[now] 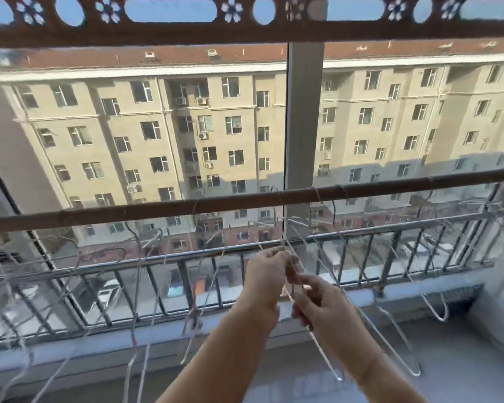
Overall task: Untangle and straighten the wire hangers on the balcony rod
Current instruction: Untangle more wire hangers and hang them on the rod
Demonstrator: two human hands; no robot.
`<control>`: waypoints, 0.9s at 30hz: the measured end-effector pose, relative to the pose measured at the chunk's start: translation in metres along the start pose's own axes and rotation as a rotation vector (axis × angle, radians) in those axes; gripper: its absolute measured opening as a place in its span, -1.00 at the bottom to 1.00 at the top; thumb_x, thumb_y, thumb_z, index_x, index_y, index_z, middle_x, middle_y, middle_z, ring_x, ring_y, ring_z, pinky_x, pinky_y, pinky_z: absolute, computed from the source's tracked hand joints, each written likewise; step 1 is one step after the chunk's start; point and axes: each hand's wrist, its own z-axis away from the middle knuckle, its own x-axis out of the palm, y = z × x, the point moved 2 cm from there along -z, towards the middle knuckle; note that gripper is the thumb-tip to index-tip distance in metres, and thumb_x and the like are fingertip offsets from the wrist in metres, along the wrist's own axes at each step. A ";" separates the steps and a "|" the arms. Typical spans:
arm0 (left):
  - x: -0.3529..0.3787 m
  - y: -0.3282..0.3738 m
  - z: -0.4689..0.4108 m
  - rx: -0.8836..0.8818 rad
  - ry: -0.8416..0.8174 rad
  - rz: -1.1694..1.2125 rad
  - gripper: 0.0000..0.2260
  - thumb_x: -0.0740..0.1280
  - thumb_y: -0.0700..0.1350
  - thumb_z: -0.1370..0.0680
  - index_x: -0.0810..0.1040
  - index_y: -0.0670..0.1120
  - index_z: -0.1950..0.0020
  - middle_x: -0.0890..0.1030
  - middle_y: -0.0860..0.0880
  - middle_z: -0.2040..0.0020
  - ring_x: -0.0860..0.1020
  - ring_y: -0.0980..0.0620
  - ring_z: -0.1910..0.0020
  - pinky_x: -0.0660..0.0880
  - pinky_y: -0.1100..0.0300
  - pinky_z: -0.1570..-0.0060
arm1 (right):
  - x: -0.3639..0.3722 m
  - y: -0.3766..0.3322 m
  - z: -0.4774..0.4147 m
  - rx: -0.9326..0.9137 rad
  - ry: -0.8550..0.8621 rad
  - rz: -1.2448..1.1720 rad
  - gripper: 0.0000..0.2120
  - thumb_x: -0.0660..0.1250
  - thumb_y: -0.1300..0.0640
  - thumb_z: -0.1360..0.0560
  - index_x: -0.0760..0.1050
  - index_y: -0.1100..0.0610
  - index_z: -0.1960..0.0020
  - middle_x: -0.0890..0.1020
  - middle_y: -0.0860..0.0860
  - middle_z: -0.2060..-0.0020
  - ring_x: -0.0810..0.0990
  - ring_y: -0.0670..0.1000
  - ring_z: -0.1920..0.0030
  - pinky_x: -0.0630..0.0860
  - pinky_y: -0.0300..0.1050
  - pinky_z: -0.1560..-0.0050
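hanging from the brown balcony rod [186, 206], thin silvery wire hangers [140, 257] crowd together, hooks and shoulders crossing at odd angles, several tilted. near the middle, just below the rod, the left hand [264, 282] pinches a bunch of wires at its fingertips. the right hand [317, 303], touching it, curls round one hanger whose long wire slants down toward the person. more hangers dangle well apart to either side. close behind stands a metal railing [413, 225]; a pale ledge [70, 349] runs beneath.
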 end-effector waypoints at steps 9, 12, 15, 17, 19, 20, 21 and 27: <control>-0.025 0.013 -0.040 0.020 0.163 0.095 -0.86 0.20 -0.25 -0.57 0.53 -0.20 0.12 0.54 -0.08 0.37 0.48 0.15 0.60 0.40 0.30 0.56 | 0.017 -0.023 -0.028 -0.076 -0.155 -0.067 -0.87 0.22 0.17 -0.53 0.55 0.05 0.08 0.55 -0.01 0.41 0.48 -0.02 0.37 0.41 -0.12 0.35; -0.036 -0.007 -0.035 0.004 0.163 0.014 -0.86 0.22 -0.28 -0.56 0.49 -0.13 0.17 0.51 -0.08 0.37 0.45 0.16 0.61 0.34 0.35 0.61 | 0.027 -0.004 -0.021 -0.011 -0.168 -0.060 -0.90 0.20 0.09 -0.54 0.49 -0.01 0.02 0.58 -0.07 0.27 0.54 -0.05 0.22 0.50 -0.11 0.19; -0.045 -0.037 -0.020 -0.063 0.095 -0.119 -0.85 0.23 -0.29 -0.55 0.51 -0.09 0.15 0.53 -0.05 0.36 0.46 0.12 0.47 0.33 0.34 0.49 | 0.028 0.021 -0.011 0.043 -0.120 -0.006 -0.79 0.20 0.13 -0.54 0.44 0.07 -0.17 0.57 -0.05 0.04 0.53 -0.07 0.01 0.46 -0.31 0.04; -0.052 -0.060 -0.013 -0.126 0.047 -0.189 -0.86 0.24 -0.32 -0.52 0.51 -0.09 0.11 0.54 -0.04 0.36 0.48 0.16 0.52 0.32 0.34 0.48 | 0.032 0.035 -0.004 0.060 -0.141 0.047 -0.68 0.22 0.19 -0.53 0.38 0.11 -0.28 0.51 0.01 -0.15 0.47 -0.05 -0.14 0.37 -0.32 -0.10; -0.058 -0.081 -0.008 -0.190 0.013 -0.246 -0.84 0.25 -0.34 -0.49 0.52 -0.10 0.10 0.55 -0.04 0.37 0.48 0.18 0.56 0.32 0.32 0.49 | 0.038 0.048 0.004 0.056 -0.186 0.108 -0.59 0.24 0.21 -0.51 0.31 0.10 -0.35 0.43 0.02 -0.28 0.38 -0.04 -0.27 0.28 -0.23 -0.26; -0.062 -0.088 -0.006 -0.215 -0.002 -0.264 -0.84 0.24 -0.34 -0.48 0.52 -0.10 0.11 0.54 -0.05 0.37 0.48 0.17 0.56 0.32 0.33 0.50 | 0.041 0.054 0.006 0.053 -0.196 0.125 -0.56 0.24 0.22 -0.50 0.29 0.10 -0.37 0.41 0.03 -0.32 0.36 -0.02 -0.31 0.25 -0.22 -0.30; -0.065 -0.095 -0.005 -0.233 -0.015 -0.277 -0.83 0.23 -0.34 -0.49 0.53 -0.10 0.12 0.54 -0.05 0.37 0.48 0.15 0.54 0.33 0.35 0.52 | 0.043 0.058 0.008 0.050 -0.200 0.133 -0.53 0.25 0.23 -0.50 0.26 0.11 -0.39 0.38 0.03 -0.34 0.34 -0.01 -0.34 0.22 -0.24 -0.31; -0.086 -0.113 0.004 -0.201 -0.034 -0.415 -0.78 0.22 -0.34 -0.50 0.61 -0.21 -0.05 0.53 -0.03 0.31 0.43 0.11 0.34 0.36 0.48 0.46 | 0.044 0.074 0.005 -0.035 -0.232 0.318 -0.45 0.27 0.15 -0.50 0.18 0.06 -0.43 0.29 0.00 -0.41 0.18 -0.04 -0.44 0.04 -0.24 -0.36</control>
